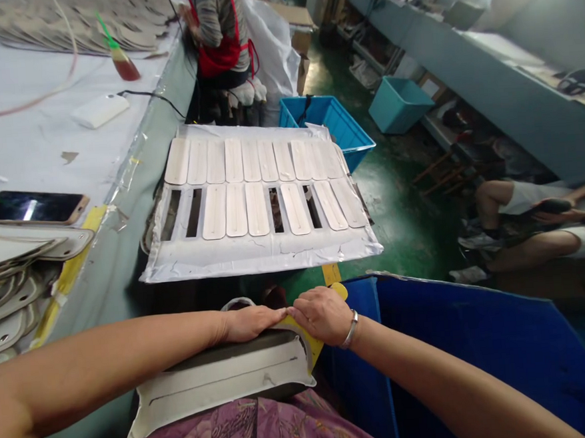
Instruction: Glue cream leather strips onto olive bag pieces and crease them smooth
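Note:
A white panel with a dark edge (228, 373), shaped like a bag piece and marked with a thin dark line, rests against my lap. My left hand (252, 322) lies stretched out along its upper edge, fingertips meeting my right thumb. Closed in a fist, my right hand (324, 315) grips a yellow object (314, 344) whose rounded end sticks out above the knuckles; its kind is hidden by the fingers. Ahead stands a white-covered board (269, 246) carrying two rows of pale oblong strips (256, 209), with dark slots showing between some in the nearer row.
Left is a worktable (91, 143) with a phone (34, 207), a glue bottle (124, 64), a white box (100, 111) and stacked pieces (12, 292). A blue bin (456, 341) stands right; blue crates (327, 110) lie beyond. A person in a red apron (220, 47) sits ahead, another (537, 215) right.

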### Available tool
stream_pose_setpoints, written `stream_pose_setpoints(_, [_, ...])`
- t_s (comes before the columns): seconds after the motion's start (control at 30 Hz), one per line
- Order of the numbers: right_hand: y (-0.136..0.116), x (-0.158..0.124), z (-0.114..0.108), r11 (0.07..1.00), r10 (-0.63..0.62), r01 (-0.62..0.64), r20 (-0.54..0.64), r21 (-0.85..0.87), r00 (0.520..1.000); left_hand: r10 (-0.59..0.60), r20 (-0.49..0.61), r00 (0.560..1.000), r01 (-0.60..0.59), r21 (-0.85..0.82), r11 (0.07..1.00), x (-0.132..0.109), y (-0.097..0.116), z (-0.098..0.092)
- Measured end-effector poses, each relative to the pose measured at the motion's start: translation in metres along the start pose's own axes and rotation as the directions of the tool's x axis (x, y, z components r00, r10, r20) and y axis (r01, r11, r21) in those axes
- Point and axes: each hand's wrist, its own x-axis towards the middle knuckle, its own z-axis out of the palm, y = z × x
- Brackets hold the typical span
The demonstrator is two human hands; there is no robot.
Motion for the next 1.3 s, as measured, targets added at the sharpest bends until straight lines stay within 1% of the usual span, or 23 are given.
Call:
stream_pose_setpoints(0.1, [-0.005,-0.006,0.003,0.999,0.038,-0.038,0.027,0.016,0.999,0.055,0.072,0.996,-0.045,-0.135,0.99,0.0,0.008,0.001])
stream_pose_setpoints(0.17, [-0.01,-0.009,0.006,0.996,0.083,-0.084,0.054,0.032,0.995,0.044,0.071,0.996,-0.027,-0.215,0.976,0.001,0.012,0.003])
stream_pose_setpoints(0.23, [-0.016,-0.01,0.008,0.985,0.161,-0.165,0.083,0.045,0.983,0.001,0.037,0.999,0.008,-0.245,0.969,0.001,0.014,0.004])
stream_pose_setpoints(0.37, [-0.029,-0.015,0.007,0.935,0.35,-0.354,0.11,0.017,0.93,-0.13,-0.01,0.991,0.127,-0.151,0.98,0.002,0.017,0.004])
stream_pose_setpoints(0.43, [-0.036,-0.021,0.005,0.924,0.379,-0.382,0.117,0.003,0.918,-0.152,-0.002,0.988,0.152,-0.088,0.985,0.001,0.023,0.003])
stream_pose_setpoints(0.57, [-0.043,-0.029,0.001,0.928,0.369,-0.373,0.115,0.011,0.922,-0.157,0.005,0.988,0.157,0.017,0.987,-0.003,0.039,0.006])
stream_pose_setpoints(0.6, [-0.041,-0.03,0.0,0.929,0.363,-0.367,0.099,0.035,0.927,-0.174,-0.006,0.985,0.174,0.034,0.984,-0.004,0.043,0.007])
stream_pose_setpoints(0.63, [-0.037,-0.03,-0.001,0.927,0.352,-0.361,0.092,0.105,0.931,-0.192,-0.017,0.981,0.193,0.047,0.98,-0.006,0.047,0.008])
stream_pose_setpoints(0.7, [-0.025,-0.03,-0.006,0.882,0.312,-0.331,0.112,0.336,0.943,-0.22,-0.027,0.975,0.222,0.052,0.974,-0.008,0.052,0.006])
stream_pose_setpoints(0.77, [-0.008,-0.031,-0.014,0.781,0.261,-0.292,0.137,0.552,0.956,-0.234,-0.021,0.972,0.235,0.037,0.971,-0.011,0.055,0.001])
stream_pose_setpoints(0.83, [0.006,-0.033,-0.024,0.7,0.244,-0.26,0.12,0.665,0.962,-0.23,0.017,0.973,0.23,-0.024,0.973,-0.014,0.056,-0.007])
stream_pose_setpoints(0.87, [0.01,-0.034,-0.029,0.686,0.257,-0.249,0.093,0.683,0.962,-0.222,0.04,0.974,0.224,-0.071,0.972,-0.016,0.057,-0.011])
stream_pose_setpoints(0.9, [0.012,-0.034,-0.033,0.65,0.277,-0.229,0.054,0.724,0.959,-0.205,0.062,0.977,0.211,-0.119,0.97,-0.018,0.057,-0.014])
stream_pose_setpoints(0.93, [0.011,-0.032,-0.036,0.581,0.301,-0.183,0.0,0.793,0.954,-0.179,0.08,0.981,0.19,-0.163,0.968,-0.019,0.057,-0.015])
stream_pose_setpoints(0.97, [0.007,-0.03,-0.037,0.471,0.328,-0.106,-0.063,0.876,0.943,-0.155,0.089,0.984,0.169,-0.19,0.967,-0.02,0.057,-0.016])
stream_pose_setpoints(1.0, [0.002,-0.026,-0.038,0.323,0.355,-0.002,-0.119,0.946,0.927,-0.139,0.084,0.987,0.154,-0.197,0.968,-0.021,0.058,-0.015])
stream_pose_setpoints(1.03, [-0.005,-0.021,-0.037,0.151,0.38,0.109,-0.159,0.982,0.911,-0.132,0.069,0.989,0.143,-0.186,0.972,-0.022,0.058,-0.013])
stream_pose_setpoints(1.07, [-0.012,-0.016,-0.036,-0.015,0.391,0.2,-0.178,0.98,0.903,-0.136,0.052,0.989,0.143,-0.172,0.975,-0.021,0.059,-0.011])
stream_pose_setpoints(1.1, [-0.018,-0.01,-0.033,-0.147,0.383,0.25,-0.178,0.957,0.906,-0.151,0.034,0.988,0.154,-0.158,0.975,-0.021,0.059,-0.009])
stream_pose_setpoints(1.13, [-0.023,-0.006,-0.03,-0.224,0.358,0.258,-0.167,0.94,0.919,-0.17,0.015,0.985,0.171,-0.147,0.974,-0.02,0.058,-0.007])
stream_pose_setpoints(1.2, [-0.03,0.0,-0.024,-0.295,0.314,0.237,-0.141,0.926,0.939,-0.198,-0.015,0.98,0.194,-0.139,0.971,-0.016,0.056,-0.003])
stream_pose_setpoints(1.23, [-0.032,0.002,-0.022,-0.306,0.298,0.222,-0.128,0.926,0.946,-0.207,-0.025,0.978,0.202,-0.14,0.969,-0.013,0.054,-0.002])
stream_pose_setpoints(1.3, [-0.034,0.003,-0.019,-0.287,0.254,0.173,-0.099,0.942,0.962,-0.222,-0.047,0.974,0.213,-0.152,0.965,-0.007,0.049,0.002])
